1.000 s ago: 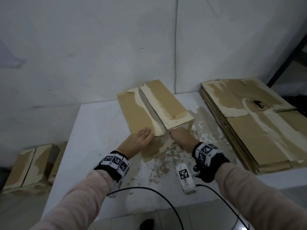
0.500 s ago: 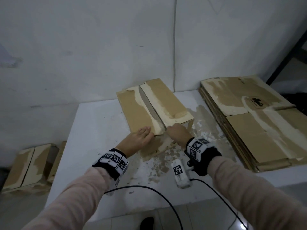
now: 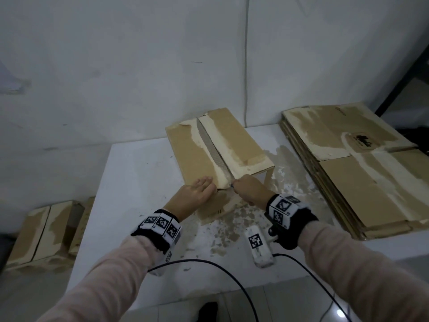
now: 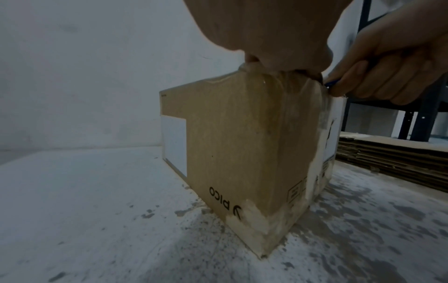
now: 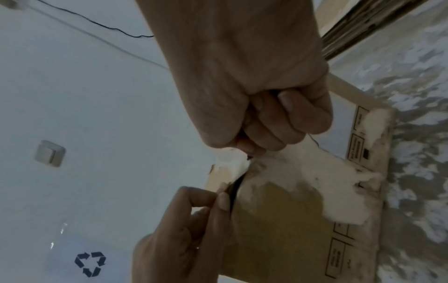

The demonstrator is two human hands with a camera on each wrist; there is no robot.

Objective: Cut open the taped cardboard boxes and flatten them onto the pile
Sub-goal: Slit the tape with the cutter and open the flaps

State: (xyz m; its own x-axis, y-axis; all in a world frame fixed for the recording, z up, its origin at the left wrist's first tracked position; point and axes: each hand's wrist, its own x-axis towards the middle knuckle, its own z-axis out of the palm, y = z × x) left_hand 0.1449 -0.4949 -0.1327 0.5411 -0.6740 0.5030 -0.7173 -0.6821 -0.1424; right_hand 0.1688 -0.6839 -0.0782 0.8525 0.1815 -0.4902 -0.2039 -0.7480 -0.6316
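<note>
Barely anything shifted since the earlier frames: your right hand (image 3: 249, 190) had edged slightly left and nearer along the seam, and your left hand (image 3: 193, 197) stayed planted on the box top.

Left hand lay on the near left top flap of the cardboard box (image 3: 217, 149). From the head view the fingers looked straight and flat. In the right wrist view the left thumb and forefinger (image 5: 194, 197) seemed bent at the flap edge by the slit; whether they pinched it, you could not tell.

Right hand was closed in a fist round a thin cutter (image 4: 331, 83). Only a blue tip showed, at the near end of the centre seam (image 3: 214, 153). The fist touched the near top edge of the box.

Box stood upright in the middle of the white table (image 3: 130, 205), far end close to the wall. Tape residue ran pale down both top flaps. A dark gap showed at the near end of the seam in the right wrist view.

Pile of flattened boxes (image 3: 362, 173) lay on the right of the table, well apart from the box. Cardboard scraps (image 3: 225, 231) littered the table near and right of the box. More boxes (image 3: 39, 231) sat on the floor, left of the table.
</note>
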